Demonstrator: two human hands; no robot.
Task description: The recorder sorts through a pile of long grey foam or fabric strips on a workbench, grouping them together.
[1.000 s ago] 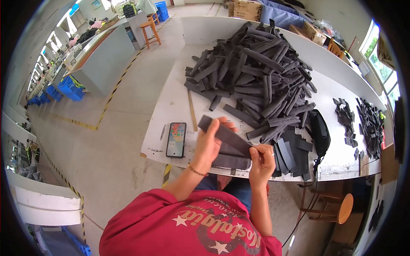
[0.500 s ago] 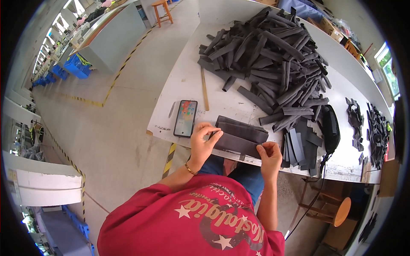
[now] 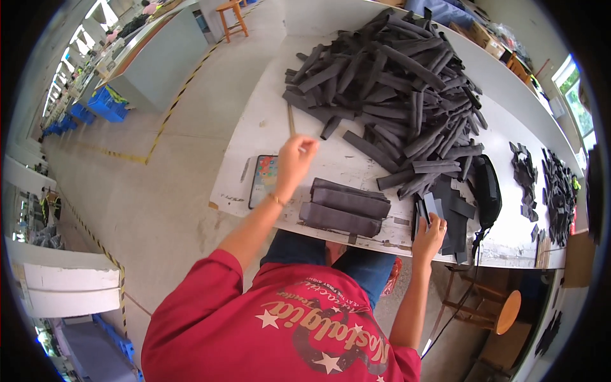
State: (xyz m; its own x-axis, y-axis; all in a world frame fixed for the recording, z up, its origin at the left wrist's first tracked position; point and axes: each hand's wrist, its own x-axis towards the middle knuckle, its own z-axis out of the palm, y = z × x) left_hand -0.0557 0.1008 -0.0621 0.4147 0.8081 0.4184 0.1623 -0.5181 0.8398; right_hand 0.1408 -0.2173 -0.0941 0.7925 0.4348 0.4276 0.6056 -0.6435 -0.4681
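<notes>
My left hand (image 3: pixel 296 164) is over the near part of a thin wooden strip (image 3: pixel 291 121), fingers curled; whether they grip it is hidden. Beside that wrist lies a phone (image 3: pixel 258 189) with a lit screen. My right hand (image 3: pixel 431 235) pinches the near end of a narrow grey-black strip (image 3: pixel 431 206) in a fanned stack of flat dark pieces (image 3: pixel 456 219). Between my hands, two folded dark fabric pieces (image 3: pixel 344 216) lie one in front of the other near the table's front edge, untouched.
A large heap of dark fabric tubes (image 3: pixel 394 83) covers the far part of the white table (image 3: pixel 254 127). A black pouch (image 3: pixel 487 191) with a cord lies right of the stack. More dark scraps (image 3: pixel 560 197) lie far right. A wooden stool (image 3: pixel 507 312) stands below the table.
Both hands have let go of the dark fabric, which now lies on the table. My left hand has moved up to the wooden strip; my right hand has moved right to the stack.
</notes>
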